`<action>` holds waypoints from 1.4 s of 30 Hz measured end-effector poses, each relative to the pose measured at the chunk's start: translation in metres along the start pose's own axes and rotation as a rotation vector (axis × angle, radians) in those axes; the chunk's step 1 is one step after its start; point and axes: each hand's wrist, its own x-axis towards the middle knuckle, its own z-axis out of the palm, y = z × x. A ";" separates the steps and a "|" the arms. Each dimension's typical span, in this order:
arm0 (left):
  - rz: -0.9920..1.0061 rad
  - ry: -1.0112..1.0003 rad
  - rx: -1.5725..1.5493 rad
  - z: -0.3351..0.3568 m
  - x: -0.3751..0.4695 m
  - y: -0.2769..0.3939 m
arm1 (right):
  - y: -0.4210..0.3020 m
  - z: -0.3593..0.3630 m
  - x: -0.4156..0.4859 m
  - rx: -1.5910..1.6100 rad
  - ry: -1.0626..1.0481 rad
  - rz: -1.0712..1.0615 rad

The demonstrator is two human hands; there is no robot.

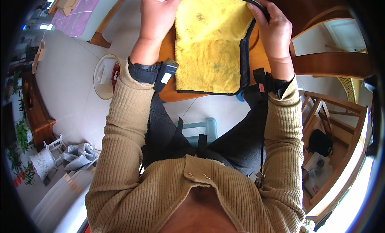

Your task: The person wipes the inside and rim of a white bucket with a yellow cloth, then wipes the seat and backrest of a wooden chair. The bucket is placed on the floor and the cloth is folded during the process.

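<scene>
A yellow plush cleaning cloth (210, 52) with a dark edging hangs spread between my hands, over the orange-brown wooden table (168, 64). Dark smudges mark its face, and a crease runs across the middle. My left hand (161, 13) pinches its upper left part, where the fingertips run up to the picture's top rim. At the upper right, my right hand (275, 28) grips the dark edge with the thumb on the yellow side. The lower border of the cloth reaches the table's near edge.
Below me is a light blue plastic stool (210, 129). A round waste bin (105, 78) stands on the tiled floor to the left. On the right are a wooden chair (331, 63) and a wooden frame (358, 136) with a black item (320, 142) inside. Grey sheeting (79, 156) lies at lower left.
</scene>
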 end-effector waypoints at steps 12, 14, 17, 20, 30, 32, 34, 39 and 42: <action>-0.129 -0.567 0.042 -0.055 -0.030 -0.001 | 0.002 -0.024 -0.012 0.238 -0.394 -0.213; -0.135 -0.652 0.097 -0.062 -0.038 0.006 | -0.001 -0.034 -0.026 0.293 -0.464 -0.151; -0.112 -0.738 0.153 -0.069 -0.051 0.014 | -0.006 -0.044 -0.042 0.260 -0.563 -0.218; -0.054 -0.869 0.252 -0.071 -0.061 0.024 | -0.012 -0.052 -0.055 0.291 -0.651 -0.261; -0.090 -1.077 0.402 -0.058 -0.080 0.040 | -0.010 -0.057 -0.076 0.489 -0.858 -0.138; -0.236 -0.972 0.557 -0.051 -0.082 0.040 | -0.013 -0.049 -0.077 0.441 -0.730 -0.110; 0.139 -0.784 0.630 -0.029 -0.097 0.034 | -0.023 -0.034 -0.083 0.189 -0.638 -0.218; 0.113 -0.819 0.920 0.008 -0.125 0.014 | -0.040 0.011 -0.104 -0.257 -0.773 -0.228; 0.119 -0.804 0.921 0.010 -0.125 0.009 | -0.041 0.017 -0.107 -0.307 -0.794 -0.195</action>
